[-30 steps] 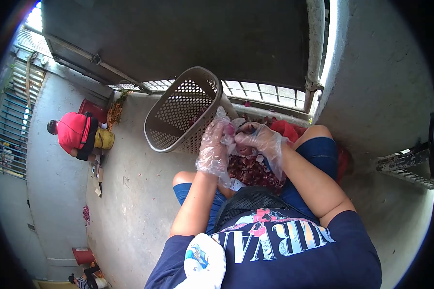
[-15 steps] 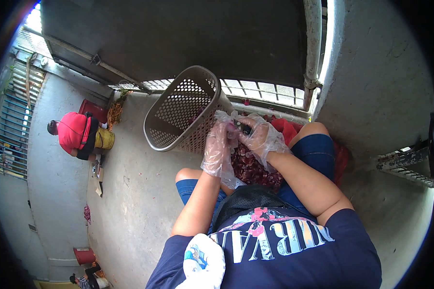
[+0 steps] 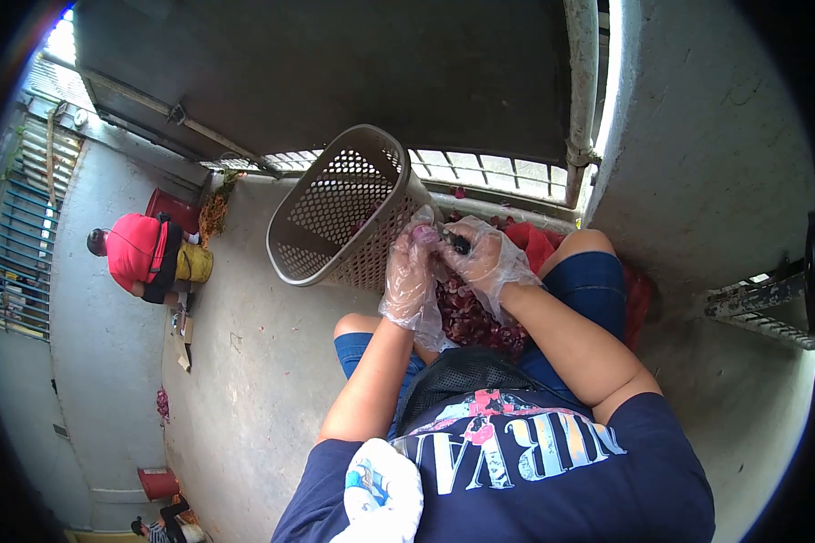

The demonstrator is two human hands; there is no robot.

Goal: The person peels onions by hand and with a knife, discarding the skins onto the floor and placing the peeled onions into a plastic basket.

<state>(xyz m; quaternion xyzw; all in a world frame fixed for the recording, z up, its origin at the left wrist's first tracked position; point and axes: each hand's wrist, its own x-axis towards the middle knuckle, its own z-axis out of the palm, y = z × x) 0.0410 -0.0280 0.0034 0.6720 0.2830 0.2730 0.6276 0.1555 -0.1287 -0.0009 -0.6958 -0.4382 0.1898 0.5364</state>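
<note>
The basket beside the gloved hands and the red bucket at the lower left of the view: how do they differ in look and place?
The basket is grey-brown; the bucket is red. The basket's wall is full of holes, while the bucket's looks solid. The basket stands close to the left hand; the bucket is farther off. Both are containers.
</note>
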